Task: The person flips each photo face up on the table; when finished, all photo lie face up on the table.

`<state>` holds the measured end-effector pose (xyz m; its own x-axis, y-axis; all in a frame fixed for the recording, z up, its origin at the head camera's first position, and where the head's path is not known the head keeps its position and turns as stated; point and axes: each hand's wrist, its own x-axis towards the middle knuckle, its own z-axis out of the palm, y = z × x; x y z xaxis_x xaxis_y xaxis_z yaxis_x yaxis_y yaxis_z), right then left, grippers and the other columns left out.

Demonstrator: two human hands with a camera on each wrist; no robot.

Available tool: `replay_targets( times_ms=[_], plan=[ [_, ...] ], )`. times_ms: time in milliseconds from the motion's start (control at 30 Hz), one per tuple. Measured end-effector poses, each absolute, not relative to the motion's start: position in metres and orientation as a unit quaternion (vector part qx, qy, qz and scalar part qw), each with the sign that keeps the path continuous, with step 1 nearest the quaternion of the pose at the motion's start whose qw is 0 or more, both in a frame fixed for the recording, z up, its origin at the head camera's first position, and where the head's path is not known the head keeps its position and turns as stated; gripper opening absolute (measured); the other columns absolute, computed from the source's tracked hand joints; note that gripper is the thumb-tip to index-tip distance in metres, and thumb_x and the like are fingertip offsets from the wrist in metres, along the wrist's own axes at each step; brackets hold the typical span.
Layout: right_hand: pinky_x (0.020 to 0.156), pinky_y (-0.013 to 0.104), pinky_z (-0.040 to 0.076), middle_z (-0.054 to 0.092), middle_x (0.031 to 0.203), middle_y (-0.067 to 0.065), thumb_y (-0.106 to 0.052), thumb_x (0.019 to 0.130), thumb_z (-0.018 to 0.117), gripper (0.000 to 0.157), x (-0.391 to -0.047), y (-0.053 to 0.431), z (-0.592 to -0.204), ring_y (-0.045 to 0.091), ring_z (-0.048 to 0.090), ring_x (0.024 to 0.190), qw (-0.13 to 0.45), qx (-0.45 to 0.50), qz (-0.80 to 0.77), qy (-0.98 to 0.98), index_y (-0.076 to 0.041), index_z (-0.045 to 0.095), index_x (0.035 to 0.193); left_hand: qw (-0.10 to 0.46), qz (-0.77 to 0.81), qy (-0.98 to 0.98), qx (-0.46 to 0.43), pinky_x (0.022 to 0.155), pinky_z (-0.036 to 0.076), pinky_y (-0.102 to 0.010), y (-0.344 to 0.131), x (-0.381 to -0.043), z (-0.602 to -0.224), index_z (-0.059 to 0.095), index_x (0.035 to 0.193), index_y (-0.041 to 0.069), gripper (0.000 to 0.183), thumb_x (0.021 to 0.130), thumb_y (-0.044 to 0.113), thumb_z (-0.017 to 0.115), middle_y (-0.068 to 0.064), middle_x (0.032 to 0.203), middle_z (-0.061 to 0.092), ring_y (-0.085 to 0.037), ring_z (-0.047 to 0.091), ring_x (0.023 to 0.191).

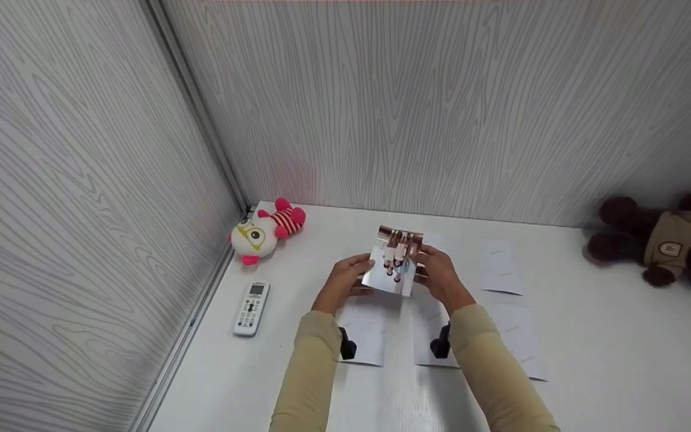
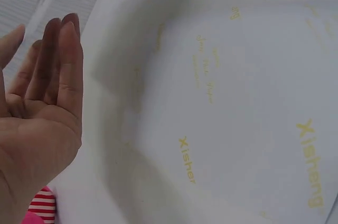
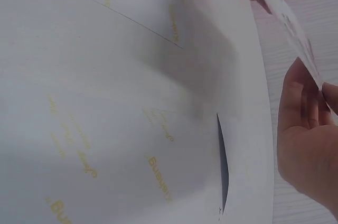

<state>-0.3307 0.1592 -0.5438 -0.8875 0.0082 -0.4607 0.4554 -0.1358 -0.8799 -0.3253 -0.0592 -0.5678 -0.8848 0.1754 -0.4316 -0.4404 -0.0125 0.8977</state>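
Observation:
A glossy photo (image 1: 394, 264) showing a group of people, upside down from here, is held above the table. My right hand (image 1: 439, 275) pinches its right edge; in the right wrist view the photo (image 3: 292, 28) passes edge-on between the thumb and fingers. At its left edge is my left hand (image 1: 347, 279), thumb by the border. The left wrist view shows the left hand (image 2: 45, 102) with fingers extended, thumb apart and nothing visible between them. Beneath the hands lie white sheets (image 1: 364, 336) with yellow "Xisheng" print, slightly curled.
More white sheets (image 1: 499, 267) lie to the right of the hands. A remote control (image 1: 252, 309) and a plush toy with a striped body (image 1: 267, 231) are at the left. A dark brown teddy bear (image 1: 669, 243) lies at the right, by the back wall (image 1: 411, 108).

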Motion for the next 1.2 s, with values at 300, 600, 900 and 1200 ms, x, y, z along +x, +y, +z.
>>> replay_targets(
  times_ms=[300, 600, 900, 1200],
  plan=[
    [0.078, 0.026, 0.058, 0.056, 0.136, 0.013, -0.008, 0.103, 0.049, 0.054, -0.330, 0.160, -0.541, 0.016, 0.065, 0.098, 0.109, 0.184, -0.786, 0.580, -0.013, 0.037, 0.156, 0.217, 0.784, 0.572, -0.103, 0.093, 0.059, -0.046, -0.047, -0.324, -0.569, 0.054, 0.143, 0.008, 0.048, 0.101, 0.027, 0.064, -0.016, 0.120, 0.069, -0.027, 0.075, 0.096],
    [0.086, 0.027, 0.060, 0.054, 0.140, 0.012, -0.009, 0.103, 0.052, 0.057, -0.331, 0.160, -0.545, 0.019, 0.066, 0.107, 0.110, 0.171, -0.810, 0.550, -0.013, 0.034, 0.157, 0.175, 0.828, 0.509, -0.159, 0.078, 0.063, -0.035, -0.039, -0.329, -0.569, 0.056, 0.139, 0.006, 0.043, 0.098, 0.012, 0.065, -0.017, 0.117, 0.072, -0.026, 0.075, 0.093],
    [0.071, 0.024, 0.058, 0.062, 0.106, 0.002, -0.020, 0.106, 0.053, 0.050, -0.331, 0.183, -0.544, 0.011, 0.063, 0.082, 0.124, 0.155, -0.813, 0.547, -0.008, 0.039, 0.153, 0.213, 0.792, 0.555, -0.136, 0.071, 0.063, -0.035, -0.055, -0.329, -0.564, 0.058, 0.136, 0.008, 0.039, 0.099, 0.020, 0.065, -0.013, 0.111, 0.070, -0.024, 0.076, 0.085],
    [0.067, 0.025, 0.056, 0.070, 0.095, -0.002, -0.013, 0.106, 0.051, 0.048, -0.333, 0.189, -0.544, 0.011, 0.058, 0.076, 0.171, 0.128, -0.769, 0.602, -0.005, 0.043, 0.153, 0.240, 0.758, 0.595, -0.113, 0.075, 0.062, -0.036, -0.061, -0.331, -0.555, 0.061, 0.133, 0.011, 0.039, 0.100, 0.031, 0.066, -0.011, 0.110, 0.072, -0.023, 0.075, 0.088]
  ],
)
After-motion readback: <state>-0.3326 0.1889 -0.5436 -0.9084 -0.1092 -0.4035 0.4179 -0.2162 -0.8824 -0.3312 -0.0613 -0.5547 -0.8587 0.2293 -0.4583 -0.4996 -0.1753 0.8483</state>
